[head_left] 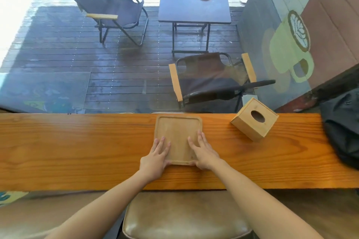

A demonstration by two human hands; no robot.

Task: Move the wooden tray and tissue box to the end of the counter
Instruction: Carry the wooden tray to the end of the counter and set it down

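We've got left hand (155,158) and right hand (204,153) flat on the tray (177,134) mid-surface (77,151), fingers straight and gripping nothing, so sliding it right risks slipping or ramming the tissue box (254,119) near the black bag (342,132).

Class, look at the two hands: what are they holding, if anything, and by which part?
The wooden tray: the left hand and right hand lie with straight fingers on its near corners, thumbs at the near edge.
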